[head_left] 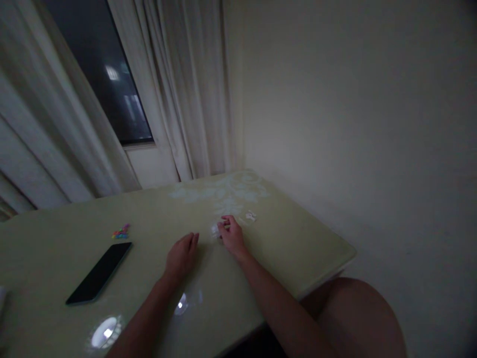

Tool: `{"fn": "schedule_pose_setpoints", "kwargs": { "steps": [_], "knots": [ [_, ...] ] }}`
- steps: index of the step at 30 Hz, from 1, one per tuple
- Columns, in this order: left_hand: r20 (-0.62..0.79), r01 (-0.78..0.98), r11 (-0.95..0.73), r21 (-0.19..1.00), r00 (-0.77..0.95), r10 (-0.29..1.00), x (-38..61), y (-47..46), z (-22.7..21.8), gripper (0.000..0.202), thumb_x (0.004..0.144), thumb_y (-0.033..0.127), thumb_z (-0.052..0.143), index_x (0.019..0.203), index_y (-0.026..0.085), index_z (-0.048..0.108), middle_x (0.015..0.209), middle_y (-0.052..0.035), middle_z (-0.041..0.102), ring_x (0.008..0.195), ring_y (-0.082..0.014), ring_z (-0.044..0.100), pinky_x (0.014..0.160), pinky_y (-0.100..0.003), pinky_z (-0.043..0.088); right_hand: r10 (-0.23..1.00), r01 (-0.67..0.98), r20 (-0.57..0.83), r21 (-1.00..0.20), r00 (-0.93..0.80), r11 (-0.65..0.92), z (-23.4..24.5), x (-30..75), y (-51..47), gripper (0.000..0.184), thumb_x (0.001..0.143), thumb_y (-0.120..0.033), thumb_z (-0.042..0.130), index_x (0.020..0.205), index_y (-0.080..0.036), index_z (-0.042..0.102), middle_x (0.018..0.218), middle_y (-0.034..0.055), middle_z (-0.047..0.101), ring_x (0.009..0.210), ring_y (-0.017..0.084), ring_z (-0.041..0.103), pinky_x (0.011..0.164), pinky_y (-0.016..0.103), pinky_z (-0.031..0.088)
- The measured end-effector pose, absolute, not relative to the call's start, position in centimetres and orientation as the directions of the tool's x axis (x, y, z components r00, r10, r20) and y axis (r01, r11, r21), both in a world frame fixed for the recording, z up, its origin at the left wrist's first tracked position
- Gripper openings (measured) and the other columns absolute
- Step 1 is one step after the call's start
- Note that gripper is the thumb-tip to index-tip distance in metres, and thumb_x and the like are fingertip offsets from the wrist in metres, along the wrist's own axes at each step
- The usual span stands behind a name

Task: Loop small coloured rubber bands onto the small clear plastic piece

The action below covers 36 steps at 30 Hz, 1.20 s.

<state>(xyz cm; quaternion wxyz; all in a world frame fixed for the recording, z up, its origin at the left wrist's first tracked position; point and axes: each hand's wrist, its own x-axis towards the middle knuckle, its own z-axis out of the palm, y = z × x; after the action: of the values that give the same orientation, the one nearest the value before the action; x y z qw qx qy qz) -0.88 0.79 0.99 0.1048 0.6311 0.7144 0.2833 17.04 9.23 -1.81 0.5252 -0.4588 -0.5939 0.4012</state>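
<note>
My right hand (231,237) is over the table with its fingers curled in and the thumb close to the forefinger. Right by its fingertips is a small clear, shiny piece (215,229), perhaps plastic. Whatever the fingers hold is too small to make out. A few small white pieces (251,216) lie just beyond the right hand. To the left, my left hand (182,254) rests at the tabletop with its fingers bent together, and nothing shows in them.
A dark tablet (100,273) lies on the glossy table (156,214) at the left. Behind it is a little heap of brightly coloured pieces (121,232). A wall (354,124) borders the table's right side; curtains (197,89) and a dark window (104,64) are at the back.
</note>
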Motion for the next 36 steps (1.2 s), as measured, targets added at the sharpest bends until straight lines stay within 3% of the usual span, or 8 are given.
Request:
{"fn": "schedule_pose_setpoints", "kwargs": {
  "steps": [5,10,15,18,21,27,30,36],
  "knots": [
    [0.288,0.665,-0.032,0.746,-0.28,0.916,-2.4,1.3,0.7,0.055,0.1,0.067,0.021,0.078,0.025,0.049,0.077,-0.0034,0.062,0.077,-0.0226,0.061,0.07,-0.032,0.048,0.969,0.072,0.245,-0.966,-0.044,0.247,-1.8,17.2,9.3,0.03,0.09,-0.037,0.065,0.116,-0.022,0.066,0.1,0.0049,0.068,0.064,0.014,0.064,0.057,0.025,0.054],
    [0.226,0.532,-0.06,0.844,-0.252,0.941,-3.6,2.1,0.9,0.067,0.094,0.075,0.028,0.085,0.021,0.066,0.082,-0.008,0.071,0.08,-0.0249,0.068,0.076,-0.037,0.055,0.972,0.06,0.231,-0.971,-0.034,0.232,-1.6,17.2,9.3,0.031,0.089,-0.037,0.064,0.116,-0.022,0.066,0.099,0.0044,0.068,0.065,0.014,0.064,0.057,0.025,0.054],
    [0.175,0.52,-0.067,0.852,-0.161,0.971,-6.6,1.2,2.5,0.06,0.073,0.079,0.064,0.086,0.021,0.075,0.09,-0.0103,0.078,0.088,-0.0292,0.071,0.085,-0.042,0.056,0.97,0.069,0.242,-0.967,-0.03,0.244,-1.5,17.2,9.4,0.031,0.09,-0.036,0.063,0.118,-0.021,0.065,0.098,0.0041,0.068,0.063,0.013,0.062,0.056,0.025,0.053],
    [0.019,0.584,0.071,0.809,-0.146,0.989,-8.6,-0.1,3.0,0.067,0.057,0.07,0.081,0.102,0.021,0.077,0.1,-0.012,0.076,0.081,-0.0286,0.071,0.077,-0.042,0.058,0.968,0.082,0.25,-0.965,-0.023,0.251,-1.4,17.2,9.4,0.033,0.09,-0.037,0.063,0.118,-0.021,0.065,0.1,0.0054,0.068,0.065,0.014,0.062,0.058,0.025,0.054],
    [-0.047,0.657,0.097,0.747,-0.094,0.994,-8.9,-1.0,3.0,0.076,0.046,0.056,0.092,0.113,0.022,0.078,0.11,-0.0129,0.072,0.086,-0.0285,0.071,0.081,-0.042,0.059,0.966,0.086,0.258,-0.962,-0.032,0.259,-1.4,17.2,9.3,0.033,0.09,-0.038,0.062,0.118,-0.02,0.065,0.101,0.0057,0.067,0.066,0.014,0.062,0.059,0.026,0.054],
    [0.059,0.631,-0.015,0.776,-0.049,0.997,-5.0,0.1,1.9,0.05,0.064,0.051,0.078,0.104,0.021,0.077,0.093,-0.0098,0.074,0.082,-0.0276,0.069,0.077,-0.04,0.058,0.966,0.093,0.256,-0.962,-0.028,0.257,-1.2,17.3,9.2,0.033,0.09,-0.038,0.06,0.118,-0.02,0.065,0.099,0.0053,0.067,0.065,0.014,0.063,0.059,0.026,0.054],
    [0.1,0.568,-0.075,0.82,-0.013,0.995,-2.5,0.7,1.3,0.035,0.073,0.046,0.07,0.096,0.021,0.075,0.094,-0.01,0.077,0.087,-0.0285,0.072,0.083,-0.041,0.058,0.966,0.079,0.255,-0.963,-0.03,0.257,-1.0,17.4,9.1,0.033,0.091,-0.038,0.06,0.118,-0.019,0.064,0.098,0.0055,0.068,0.064,0.015,0.065,0.058,0.026,0.054],
    [0.149,0.44,-0.104,0.892,-0.068,0.987,-1.7,1.0,1.6,0.041,0.077,0.053,0.072,0.103,0.021,0.074,0.104,-0.011,0.079,0.09,-0.0268,0.073,0.085,-0.042,0.06,0.966,-0.004,0.259,-0.966,-0.02,0.259,-0.6,17.3,8.8,0.037,0.091,-0.042,0.061,0.119,-0.019,0.061,0.1,0.0059,0.067,0.066,0.015,0.067,0.059,0.027,0.057]
  ]
}}
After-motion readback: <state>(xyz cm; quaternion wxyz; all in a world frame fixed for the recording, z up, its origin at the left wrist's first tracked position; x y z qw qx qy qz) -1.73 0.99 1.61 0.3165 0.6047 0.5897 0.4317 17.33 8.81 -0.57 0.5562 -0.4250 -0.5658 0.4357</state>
